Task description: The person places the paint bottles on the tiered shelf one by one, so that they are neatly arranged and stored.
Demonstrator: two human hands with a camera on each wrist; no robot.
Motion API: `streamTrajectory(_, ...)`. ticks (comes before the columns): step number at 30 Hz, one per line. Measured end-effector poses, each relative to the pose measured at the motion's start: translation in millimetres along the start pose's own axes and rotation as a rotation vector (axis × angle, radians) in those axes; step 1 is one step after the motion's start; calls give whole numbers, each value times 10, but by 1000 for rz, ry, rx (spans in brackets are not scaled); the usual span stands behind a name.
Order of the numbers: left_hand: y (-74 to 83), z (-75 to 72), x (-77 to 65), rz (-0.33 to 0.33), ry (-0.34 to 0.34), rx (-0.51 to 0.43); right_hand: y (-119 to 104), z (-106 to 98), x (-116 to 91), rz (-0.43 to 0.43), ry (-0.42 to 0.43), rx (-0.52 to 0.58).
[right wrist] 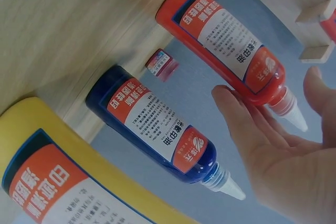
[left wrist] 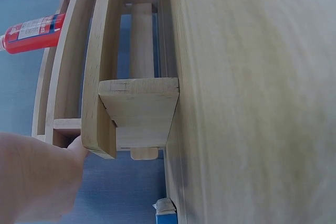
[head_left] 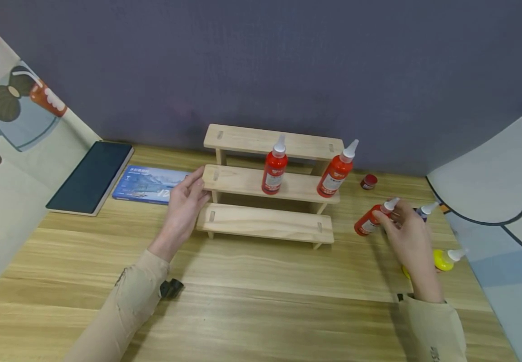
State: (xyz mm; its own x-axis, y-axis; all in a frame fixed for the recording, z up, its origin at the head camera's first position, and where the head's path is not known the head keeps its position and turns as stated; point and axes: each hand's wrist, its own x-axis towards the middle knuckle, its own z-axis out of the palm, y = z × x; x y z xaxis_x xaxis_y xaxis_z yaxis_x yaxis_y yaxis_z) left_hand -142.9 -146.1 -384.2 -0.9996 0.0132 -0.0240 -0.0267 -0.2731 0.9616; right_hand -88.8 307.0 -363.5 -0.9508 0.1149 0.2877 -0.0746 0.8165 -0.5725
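Observation:
A three-tier wooden shelf stands mid-table. My left hand holds the left end of its middle step, with the thumb at the step's edge in the left wrist view. Two red bottles with white nozzle caps, one near the step's middle and one at its right end, stand on that step. Right of the shelf, my right hand is around a third red bottle on the table. In the right wrist view its fingers lie behind the bottle near the neck, and the thumb stands apart.
A blue bottle and a yellow bottle stand beside my right hand. A small red jar sits behind them. At left lie a blue flat box and a dark notebook. A dark wall rises behind.

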Motion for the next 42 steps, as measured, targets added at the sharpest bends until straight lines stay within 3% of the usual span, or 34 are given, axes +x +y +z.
streamTrajectory(14, -2, 6, 1, -11, 7, 22, 51, 28, 17, -49, -8, -41)
streamTrajectory(42, 12, 7, 4, -9, 12, 24, 73, 40, 20, -43, -36, -53)
